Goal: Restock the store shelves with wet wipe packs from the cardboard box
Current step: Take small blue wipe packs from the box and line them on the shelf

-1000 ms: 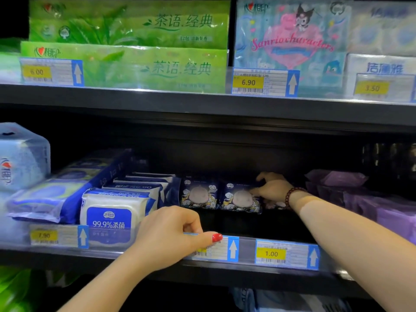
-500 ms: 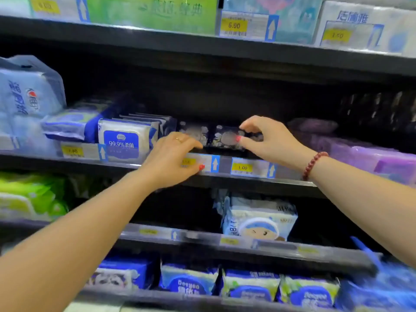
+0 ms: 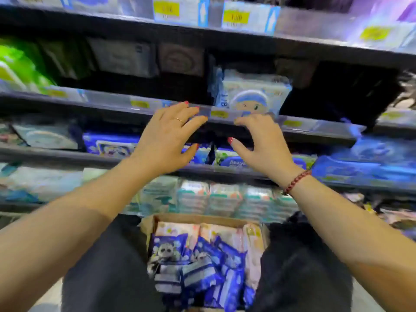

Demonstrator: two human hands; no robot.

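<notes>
Cardboard box (image 3: pixel 191 218), low between dark-clad legs (image 3: pixel 108 266): blue wet wipe packs (image 3: pixel 202 266) heaped loose. They look light, soft and slick-filmed, so grasp one across its flat faces.
Left hand (image 3: pixel 166 140), right hand (image 3: pixel 263 145): empty, fingers loosely spread, before the shelf rail (image 3: pixel 315 127).
Beyond: cartoon-face pack (image 3: pixel 252 95), upright.

The view has dropped: the shelf edge with the 1.00 price tag (image 3: pixel 236 18) now sits at 12 o'clock. The cardboard box (image 3: pixel 191 218) of wet wipe packs (image 3: pixel 202 255) has come into sight at 6 o'clock, between the person's legs. The left hand (image 3: pixel 166 140) has left that price rail. The right hand (image 3: pixel 263 145) has let go of the small dark pack. Both hands have come down one level and hang with loose fingers, holding nothing, in front of the next shelf (image 3: pixel 315 131). The picture is now motion-blurred.
</notes>
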